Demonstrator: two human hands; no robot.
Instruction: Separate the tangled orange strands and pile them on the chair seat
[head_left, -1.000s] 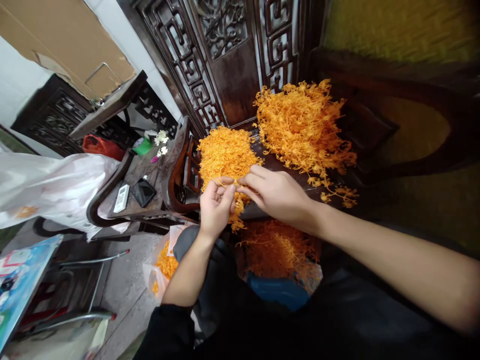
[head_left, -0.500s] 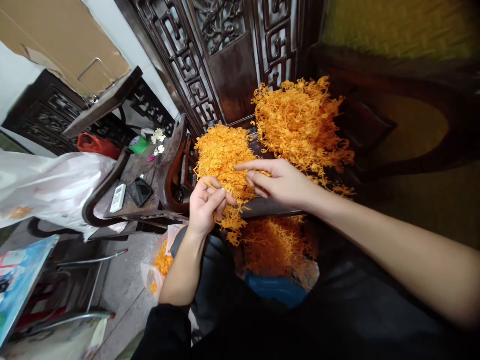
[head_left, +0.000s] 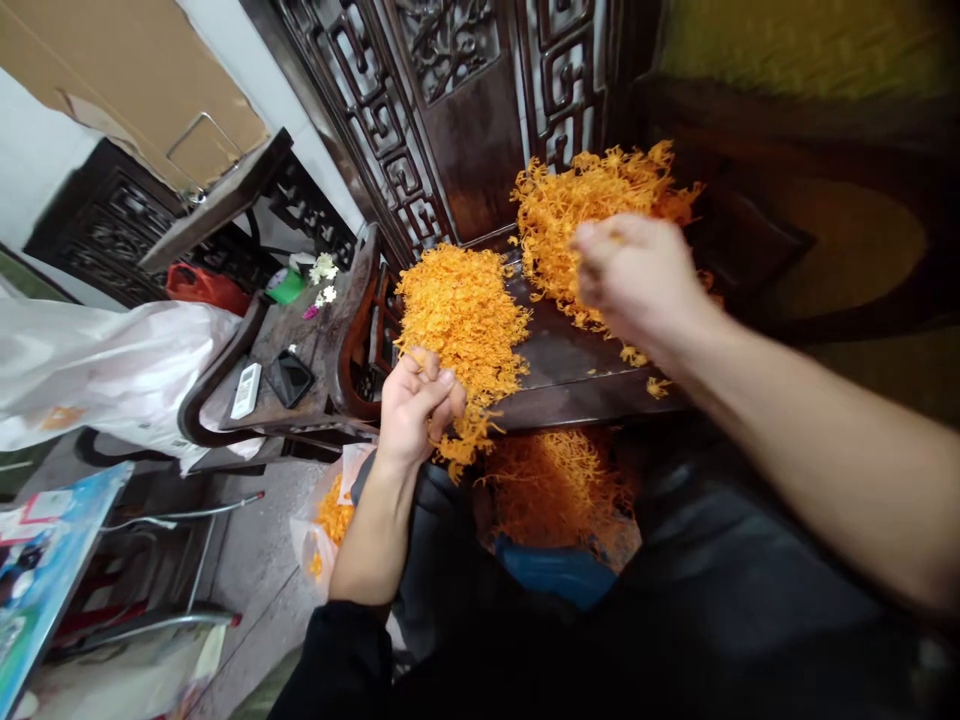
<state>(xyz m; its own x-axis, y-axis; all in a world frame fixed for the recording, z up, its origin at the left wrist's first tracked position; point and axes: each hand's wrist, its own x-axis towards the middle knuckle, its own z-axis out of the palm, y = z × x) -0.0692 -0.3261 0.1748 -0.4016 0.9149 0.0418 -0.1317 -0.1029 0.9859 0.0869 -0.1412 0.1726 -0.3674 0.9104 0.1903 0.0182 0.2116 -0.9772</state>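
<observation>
My left hand (head_left: 414, 405) is closed around a small bunch of orange strands (head_left: 457, 448) that hangs below its fingers, just in front of the left pile of orange strands (head_left: 461, 310) on the dark wooden seat (head_left: 570, 365). My right hand (head_left: 641, 280), blurred, is raised over the right, looser pile of orange strands (head_left: 585, 215) at the back of the seat, fingers curled; what it grips is not clear. More orange strands (head_left: 555, 490) lie in a bag on my lap.
A carved dark wooden screen (head_left: 465, 110) rises behind the piles. To the left stands a small wooden table (head_left: 315, 345) with a phone (head_left: 291, 378), a remote (head_left: 245, 390) and white flowers. A white plastic bag (head_left: 97, 370) lies further left; a bag with orange strands (head_left: 330, 520) sits on the floor.
My right hand has left my left hand and risen back and to the right onto the far pile. My left hand has kept its bunch and barely moved.
</observation>
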